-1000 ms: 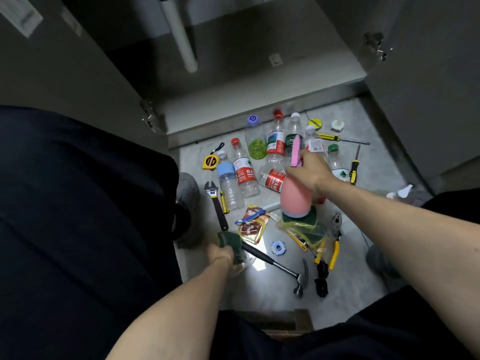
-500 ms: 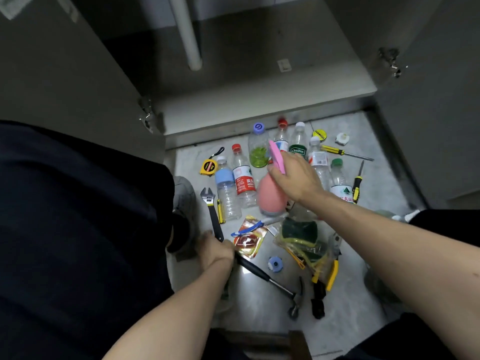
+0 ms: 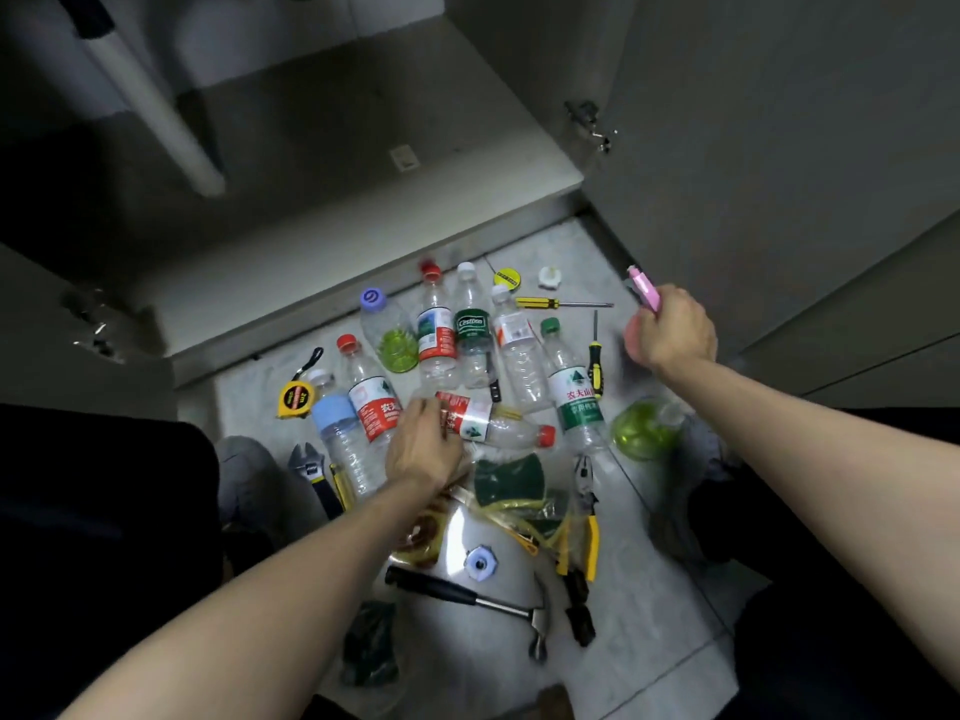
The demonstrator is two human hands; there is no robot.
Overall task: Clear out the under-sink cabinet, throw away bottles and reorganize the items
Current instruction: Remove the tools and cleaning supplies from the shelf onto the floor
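Observation:
Several empty plastic bottles (image 3: 470,335) lie on the floor in front of the open under-sink cabinet (image 3: 363,163). My right hand (image 3: 672,330) is raised at the right beside the cabinet door and grips a pink spray bottle (image 3: 644,289); only its nozzle and a sliver of its body show. My left hand (image 3: 423,452) is low in the middle, its fingers curled over the bottom end of a red-capped bottle (image 3: 493,426) lying on its side. Whether that hand grips the bottle is hidden.
A green spray bottle (image 3: 644,431), tape measure (image 3: 295,400), wrench (image 3: 311,475), hammer (image 3: 483,605), pliers (image 3: 586,511), two screwdrivers (image 3: 561,304) and bagged sponges (image 3: 511,480) lie around. A white pipe (image 3: 156,106) hangs in the cabinet. A dark green bundle (image 3: 371,646) lies near my legs.
My right hand has lifted the pink spray bottle off the pile and swung it right. My left hand let go of the dark green bundle and moved forward onto the lying bottle.

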